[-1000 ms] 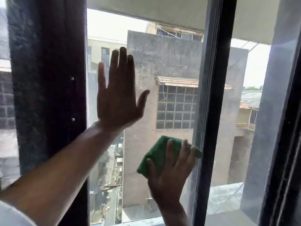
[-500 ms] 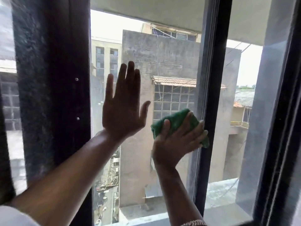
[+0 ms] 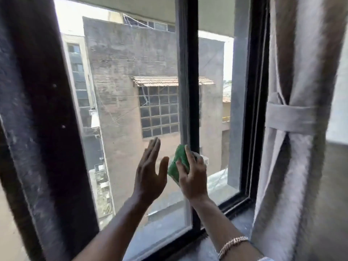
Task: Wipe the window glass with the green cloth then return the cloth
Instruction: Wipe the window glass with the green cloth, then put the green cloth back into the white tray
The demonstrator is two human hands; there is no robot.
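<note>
Head view: a window glass [image 3: 131, 113] is seen in a dark frame, w/ a grey concrete building [image 3: 131, 59] and a small tiled awning [image 3: 160, 81] beyond it. A black upright bar [image 3: 192, 72] divides the pane from a second pane on the right. A dusty dark post [image 3: 37, 110] is seen on the left, and a grey curtain [image 3: 301, 91], gathered by a tie-band [image 3: 293, 118], hangs on the right. A dusty sill [image 3: 239, 217] runs along the bottom.

The green cloth [image 3: 178, 162] is held in the right hand [image 3: 194, 178], low on the glass, just beside the upright bar. The grip is closed on the cloth: fingers are laid over its front, thumb at its lower left edge. The cloth is shown bunched and tilted; whether it is pressed flat to the glass can't be told.

The left hand [image 3: 150, 176] is raised just left of the cloth, open, fingers straight & together, nothing held. Its thumb is close to the cloth edge; contact can't be told. A chain bracelet [image 3: 232, 243] is worn on the right wrist.
</note>
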